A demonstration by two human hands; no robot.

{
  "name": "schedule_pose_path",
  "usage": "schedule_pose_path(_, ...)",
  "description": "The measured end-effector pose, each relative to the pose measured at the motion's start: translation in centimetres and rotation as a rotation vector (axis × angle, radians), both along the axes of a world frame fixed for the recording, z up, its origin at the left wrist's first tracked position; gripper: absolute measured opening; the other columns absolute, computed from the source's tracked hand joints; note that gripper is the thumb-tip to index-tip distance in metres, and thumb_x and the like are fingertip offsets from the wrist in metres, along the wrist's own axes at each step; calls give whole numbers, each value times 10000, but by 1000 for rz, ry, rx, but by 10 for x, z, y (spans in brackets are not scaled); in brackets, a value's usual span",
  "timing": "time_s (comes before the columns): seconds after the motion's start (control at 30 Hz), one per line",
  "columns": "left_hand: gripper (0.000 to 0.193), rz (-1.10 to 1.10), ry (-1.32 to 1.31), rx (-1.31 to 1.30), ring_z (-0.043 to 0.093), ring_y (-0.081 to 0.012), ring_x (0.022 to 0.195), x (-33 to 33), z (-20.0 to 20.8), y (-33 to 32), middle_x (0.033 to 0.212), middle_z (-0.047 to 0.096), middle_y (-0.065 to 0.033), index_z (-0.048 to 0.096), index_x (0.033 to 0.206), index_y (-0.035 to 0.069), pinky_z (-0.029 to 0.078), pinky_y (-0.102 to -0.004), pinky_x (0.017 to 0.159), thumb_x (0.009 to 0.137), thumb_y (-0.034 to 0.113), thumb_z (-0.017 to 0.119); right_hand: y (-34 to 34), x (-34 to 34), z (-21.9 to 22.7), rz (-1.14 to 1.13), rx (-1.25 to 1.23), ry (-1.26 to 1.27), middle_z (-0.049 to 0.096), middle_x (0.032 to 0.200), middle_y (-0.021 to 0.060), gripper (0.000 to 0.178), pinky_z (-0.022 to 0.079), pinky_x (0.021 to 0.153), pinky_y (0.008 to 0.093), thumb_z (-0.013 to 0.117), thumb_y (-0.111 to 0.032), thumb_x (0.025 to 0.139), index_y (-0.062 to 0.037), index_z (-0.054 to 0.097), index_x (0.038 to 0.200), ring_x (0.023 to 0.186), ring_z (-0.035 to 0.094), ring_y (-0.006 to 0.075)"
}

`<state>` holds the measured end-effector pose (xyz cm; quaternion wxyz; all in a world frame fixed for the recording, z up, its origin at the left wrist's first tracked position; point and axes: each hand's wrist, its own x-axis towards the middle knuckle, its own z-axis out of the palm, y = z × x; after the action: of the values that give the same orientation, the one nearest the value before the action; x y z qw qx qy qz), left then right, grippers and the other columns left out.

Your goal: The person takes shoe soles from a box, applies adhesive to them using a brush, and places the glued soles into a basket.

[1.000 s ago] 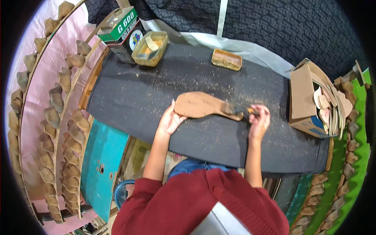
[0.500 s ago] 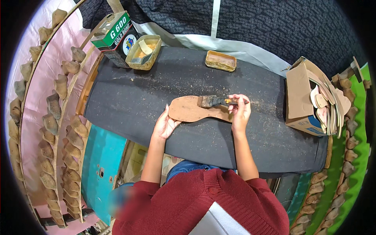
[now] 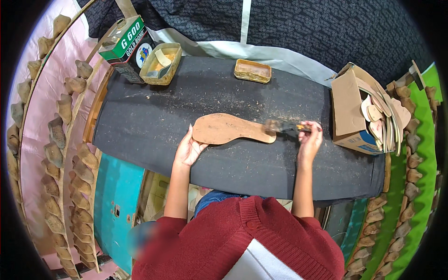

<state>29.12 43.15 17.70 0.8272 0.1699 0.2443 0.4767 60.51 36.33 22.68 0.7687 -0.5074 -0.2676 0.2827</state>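
Note:
A tan-brown insole [image 3: 228, 129] lies across the middle of the dark-covered table, its wide end to the left and its narrow end to the right. My left hand [image 3: 189, 150] grips the wide end by its edge, thumb on top. In my right hand [image 3: 310, 140] is a brush [image 3: 284, 126], pinched by its handle. The dark, worn bristles are at the insole's narrow end, somewhat blurred; whether they touch it I cannot tell.
At the back left stand a green-and-black can [image 3: 126, 49] and a tub [image 3: 173, 74] with scrapers in it. A shallow tray [image 3: 252, 71] sits at the back. On the right, a cardboard box [image 3: 346, 109] holds several cut soles. Racks of wooden shoe lasts [image 3: 57, 133] line both sides.
My right hand has moved right with the brush, from the insole's middle to its narrow end. My left hand still holds the wide end. The whole view has shifted slightly.

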Motion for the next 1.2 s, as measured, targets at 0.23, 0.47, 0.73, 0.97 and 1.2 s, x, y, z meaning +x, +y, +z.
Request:
schedule_pose_path(0.23,367,17,45,-10,501,-209,985,1,1,0,1089,493,-113,419,1109,37,460,-333,783,881,309,327,21,-36,-11,192,71,29,550,841,100,167,372,468,184,386,-201,876,-45,440,898,543,466,84)
schedule_pose_path(0.47,366,6,38,-30,506,-208,977,0,1,-1,1089,494,-108,420,1110,41,463,-332,777,881,310,327,-13,17,-30,5,-46,7,556,819,101,158,365,446,183,383,-196,873,-51,445,887,515,448,82)
schedule_pose_path(0.73,367,-2,21,-46,508,-217,976,1,4,0,1088,496,-113,420,1107,34,465,-341,774,880,309,330,-9,7,-12,15,1,6,552,816,94,160,358,443,179,381,-199,873,-54,449,880,518,455,78)
schedule_pose_path(0.97,363,19,26,-52,518,-206,957,2,3,2,1073,504,-110,428,1096,36,470,-332,762,878,311,338,-8,13,-25,-20,-38,-48,557,798,93,153,357,430,169,369,-192,878,-57,442,875,507,449,65)
schedule_pose_path(1.2,362,-9,-2,-21,517,-204,958,-2,1,1,1080,499,-109,430,1095,37,473,-326,755,876,312,345,-10,10,-16,-28,10,-10,556,787,86,152,338,418,162,376,-200,872,-65,445,863,496,437,62)
